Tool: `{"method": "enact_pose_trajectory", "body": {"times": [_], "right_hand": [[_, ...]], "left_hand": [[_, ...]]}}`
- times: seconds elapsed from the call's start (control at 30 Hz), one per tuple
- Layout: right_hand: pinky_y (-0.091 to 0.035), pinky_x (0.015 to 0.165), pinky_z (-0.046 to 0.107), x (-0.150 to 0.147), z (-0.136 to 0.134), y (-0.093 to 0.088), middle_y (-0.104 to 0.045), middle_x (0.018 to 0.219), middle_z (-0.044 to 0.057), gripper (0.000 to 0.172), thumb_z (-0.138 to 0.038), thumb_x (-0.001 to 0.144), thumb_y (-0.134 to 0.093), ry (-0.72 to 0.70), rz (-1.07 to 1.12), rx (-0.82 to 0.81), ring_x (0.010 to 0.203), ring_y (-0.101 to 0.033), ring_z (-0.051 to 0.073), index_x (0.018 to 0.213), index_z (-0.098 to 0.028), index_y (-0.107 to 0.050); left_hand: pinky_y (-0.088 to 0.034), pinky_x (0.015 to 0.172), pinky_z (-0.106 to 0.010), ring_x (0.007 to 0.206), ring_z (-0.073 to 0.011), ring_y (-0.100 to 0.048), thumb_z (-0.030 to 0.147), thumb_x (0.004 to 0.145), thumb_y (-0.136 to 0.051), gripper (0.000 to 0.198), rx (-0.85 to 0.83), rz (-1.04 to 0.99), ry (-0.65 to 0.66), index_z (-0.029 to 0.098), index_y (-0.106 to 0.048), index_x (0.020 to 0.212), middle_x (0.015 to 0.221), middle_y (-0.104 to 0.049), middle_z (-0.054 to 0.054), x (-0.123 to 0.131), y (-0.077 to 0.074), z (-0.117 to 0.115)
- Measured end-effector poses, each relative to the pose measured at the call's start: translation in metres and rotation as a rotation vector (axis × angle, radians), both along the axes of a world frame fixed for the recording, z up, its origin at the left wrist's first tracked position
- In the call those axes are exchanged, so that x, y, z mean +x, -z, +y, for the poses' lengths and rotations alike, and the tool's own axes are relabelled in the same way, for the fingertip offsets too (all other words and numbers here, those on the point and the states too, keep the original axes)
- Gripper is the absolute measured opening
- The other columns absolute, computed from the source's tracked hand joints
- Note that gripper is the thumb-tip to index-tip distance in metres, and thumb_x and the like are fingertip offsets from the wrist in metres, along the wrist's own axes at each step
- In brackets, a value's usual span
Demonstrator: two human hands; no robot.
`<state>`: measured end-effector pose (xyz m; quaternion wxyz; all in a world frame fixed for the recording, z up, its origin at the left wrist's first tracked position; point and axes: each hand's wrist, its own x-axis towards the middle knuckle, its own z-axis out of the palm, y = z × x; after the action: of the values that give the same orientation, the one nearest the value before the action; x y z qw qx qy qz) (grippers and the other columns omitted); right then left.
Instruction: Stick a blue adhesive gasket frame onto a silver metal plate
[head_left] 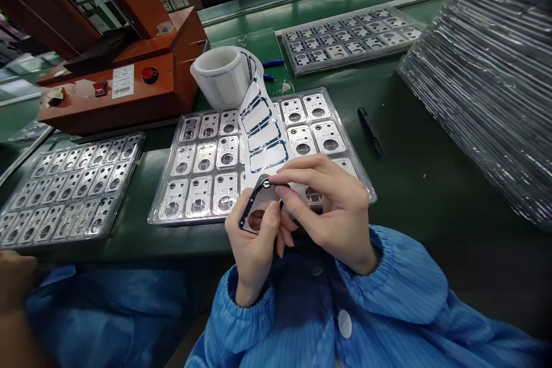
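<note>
A small metal plate (pixel 260 202) with a round hole and a black gasket along its edge is held up by my left hand (pixel 254 236), thumb on its face. My right hand (pixel 330 204) has thumb and forefinger together at the plate's upper right corner; whether they pinch the gasket or the plate is too small to tell. Just behind hangs a white strip (pixel 268 146) of black gaskets from a roll (pixel 219 76). It lies over a clear tray (pixel 166 198) of similar metal plates, directly beyond my hands.
An orange machine (pixel 129 83) stands at the back left. Other plate trays sit at left (pixel 71 190) and back right (pixel 351 40). Black tweezers (pixel 371 131) lie right of the middle tray. Stacked clear trays (pixel 487 75) rise at right. Another person's hand (pixel 17 279) is at far left.
</note>
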<state>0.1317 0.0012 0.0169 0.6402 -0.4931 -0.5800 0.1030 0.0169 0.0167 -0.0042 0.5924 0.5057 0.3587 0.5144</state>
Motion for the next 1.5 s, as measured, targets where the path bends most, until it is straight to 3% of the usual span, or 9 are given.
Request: {"method": "enact_pose_trajectory", "body": {"times": [0.13,0.3,0.5,0.73,0.9,1.1,1.5], "right_hand": [[-0.055,0.07,0.031,0.003,0.0,-0.002,-0.065,0.082,0.003,0.019,-0.004,0.081,-0.062,-0.016,-0.016,0.016,0.078,-0.061,0.016,0.086,-0.019,-0.072],[-0.053,0.075,0.03,0.008,-0.001,-0.004,-0.066,0.083,0.002,0.019,-0.003,0.083,-0.062,-0.112,-0.038,0.028,0.078,-0.06,0.015,0.093,-0.018,-0.07],[-0.052,0.08,0.031,0.017,-0.005,-0.006,-0.064,0.091,0.002,0.037,0.001,0.081,-0.056,-0.224,-0.054,-0.046,0.085,-0.061,0.016,0.113,-0.017,-0.061],[-0.055,0.078,0.031,0.016,-0.007,-0.004,-0.062,0.098,0.004,0.038,0.005,0.082,-0.053,-0.225,-0.031,0.001,0.085,-0.06,0.015,0.114,-0.014,-0.06],[-0.056,0.069,0.03,0.013,-0.008,-0.005,-0.06,0.104,0.006,0.035,0.006,0.079,-0.054,-0.229,0.0,0.098,0.08,-0.059,0.013,0.109,-0.011,-0.062],[-0.057,0.069,0.027,0.009,-0.012,-0.012,-0.059,0.1,0.009,0.027,0.008,0.078,-0.057,-0.232,0.007,0.097,0.085,-0.059,0.014,0.102,-0.004,-0.064],[-0.053,0.069,0.031,0.014,-0.007,-0.01,-0.056,0.099,0.009,0.024,0.007,0.079,-0.059,-0.103,-0.054,-0.028,0.079,-0.057,0.013,0.1,-0.004,-0.062]], "left_hand": [[-0.034,0.027,-0.012,0.029,-0.0074,-0.049,0.026,0.089,-0.057,0.013,0.003,-0.047,0.015,0.016,-0.057,0.08,0.044,-0.056,0.005,0.001,0.001,0.001],[-0.034,0.029,-0.012,0.033,-0.006,-0.049,0.023,0.091,-0.053,0.015,-0.015,-0.085,0.032,0.016,-0.057,0.078,0.051,-0.06,0.004,0.001,0.0,0.0],[-0.031,0.029,-0.013,0.032,-0.0054,-0.046,0.023,0.09,-0.053,0.018,-0.008,-0.101,0.058,0.016,-0.056,0.073,0.051,-0.059,0.003,-0.001,-0.001,0.0],[-0.032,0.032,-0.014,0.035,-0.0055,-0.046,0.016,0.087,-0.051,0.013,0.039,-0.106,0.074,0.016,-0.056,0.075,0.055,-0.06,0.003,-0.002,-0.001,0.002],[-0.033,0.034,-0.013,0.035,-0.0044,-0.043,0.016,0.09,-0.052,0.012,0.014,-0.1,0.083,0.018,-0.054,0.079,0.05,-0.052,0.007,-0.001,0.0,0.001],[-0.032,0.034,-0.011,0.034,-0.0027,-0.041,0.018,0.09,-0.054,0.007,0.001,-0.095,0.053,0.02,-0.057,0.083,0.052,-0.05,0.008,0.0,0.001,0.001],[-0.031,0.035,-0.014,0.038,-0.0041,-0.044,0.017,0.092,-0.05,0.01,0.03,-0.102,0.109,0.019,-0.055,0.083,0.056,-0.058,0.006,-0.002,0.002,0.001]]}}
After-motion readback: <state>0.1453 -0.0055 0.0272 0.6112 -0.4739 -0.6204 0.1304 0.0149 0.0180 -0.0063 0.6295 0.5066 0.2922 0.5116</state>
